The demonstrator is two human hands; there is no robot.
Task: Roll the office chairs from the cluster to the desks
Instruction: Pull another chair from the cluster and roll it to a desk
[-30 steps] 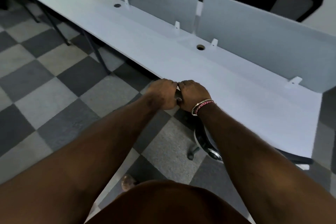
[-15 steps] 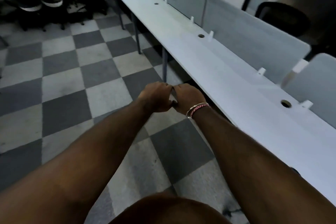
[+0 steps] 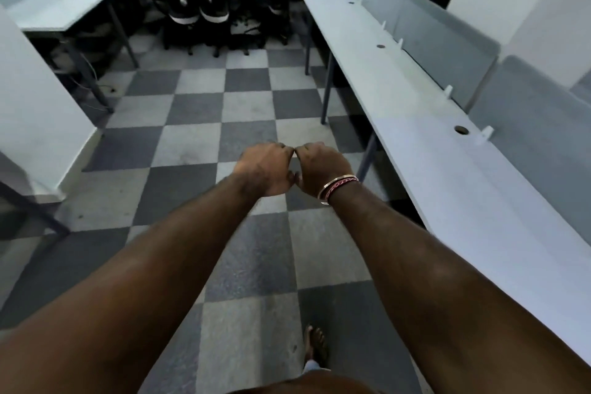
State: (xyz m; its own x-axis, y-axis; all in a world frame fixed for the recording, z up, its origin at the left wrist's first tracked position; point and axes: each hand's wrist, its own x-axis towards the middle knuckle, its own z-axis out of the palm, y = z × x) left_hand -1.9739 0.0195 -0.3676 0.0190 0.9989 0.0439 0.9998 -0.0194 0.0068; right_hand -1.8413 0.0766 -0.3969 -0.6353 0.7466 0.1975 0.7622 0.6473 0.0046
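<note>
A cluster of black office chairs (image 3: 198, 3) stands at the far end of the aisle, between the two rows of desks. A long white desk (image 3: 431, 150) with grey divider panels runs along the right side. My left hand (image 3: 267, 168) and my right hand (image 3: 321, 166) are stretched out side by side over the checkered floor, knuckles touching. Both have their fingers curled into fists, and nothing shows in either. The right wrist wears a bracelet. No chair is near my hands.
Another white desk (image 3: 64, 6) stands at the far left, with a white panel (image 3: 35, 112) nearer on the left. The grey checkered floor (image 3: 198, 112) forms an open aisle up to the chairs. My foot (image 3: 315, 345) shows at the bottom.
The view has swung left from the desk edge to face down the aisle. The dark chair top my hands gripped a second ago is gone from view; the fists stay together.
</note>
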